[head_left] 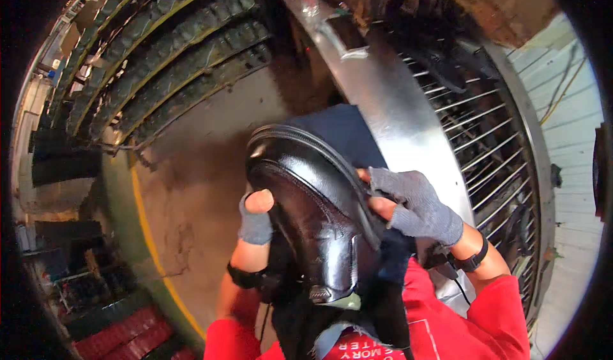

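Observation:
A glossy black leather shoe (305,187) with a thick ridged sole is held in front of me, its rounded toe pointing away and its heel end toward my body. My left hand (257,216), in a grey fingerless glove, grips the shoe's left side. Only the thumb shows there; the other fingers are hidden behind the shoe. On the right, my right hand (415,203), gloved the same way, has bent fingers closed on the sole's edge. Dark blue cloth (348,127) lies beneath and beyond the shoe.
To my right runs a shiny metal ledge (415,130), with a barred metal rack (488,143) holding dark items beyond it. A clear bottle (310,1) stands at the ledge's far end. Tiered shelves (185,47) of dark shoe-like items fill the far left.

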The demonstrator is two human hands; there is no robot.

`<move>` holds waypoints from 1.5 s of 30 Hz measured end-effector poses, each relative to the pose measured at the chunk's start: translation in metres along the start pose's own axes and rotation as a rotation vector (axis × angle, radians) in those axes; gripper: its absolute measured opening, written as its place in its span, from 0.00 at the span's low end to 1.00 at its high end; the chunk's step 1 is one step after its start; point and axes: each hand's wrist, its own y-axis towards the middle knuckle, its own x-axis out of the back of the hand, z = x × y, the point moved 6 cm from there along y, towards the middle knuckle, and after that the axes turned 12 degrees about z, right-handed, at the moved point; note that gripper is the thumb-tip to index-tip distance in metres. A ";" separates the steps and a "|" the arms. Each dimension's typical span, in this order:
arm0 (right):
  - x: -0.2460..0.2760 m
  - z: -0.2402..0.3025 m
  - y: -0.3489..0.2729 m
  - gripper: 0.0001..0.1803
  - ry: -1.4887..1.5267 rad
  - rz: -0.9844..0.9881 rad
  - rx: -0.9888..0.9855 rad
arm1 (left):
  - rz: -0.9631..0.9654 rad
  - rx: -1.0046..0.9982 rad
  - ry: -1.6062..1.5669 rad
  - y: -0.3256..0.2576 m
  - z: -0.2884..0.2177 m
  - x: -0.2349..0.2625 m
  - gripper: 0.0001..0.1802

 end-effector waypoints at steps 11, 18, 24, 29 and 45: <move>0.050 0.054 0.018 0.43 0.128 -0.304 0.294 | 0.163 0.203 0.311 0.066 -0.034 -0.079 0.52; 0.093 0.059 0.006 0.25 -0.079 -0.191 0.291 | 0.316 0.102 0.749 0.089 -0.033 -0.113 0.51; 0.058 0.019 -0.001 0.57 0.611 -0.505 0.391 | -0.026 0.195 0.773 0.068 -0.074 -0.096 0.44; -0.029 0.001 -0.009 0.81 0.421 -0.266 -0.007 | -0.441 -0.212 0.944 0.059 -0.103 -0.067 0.48; -0.025 -0.039 -0.073 0.71 0.709 -0.287 -0.247 | -0.157 -0.054 0.705 0.016 -0.027 -0.089 0.63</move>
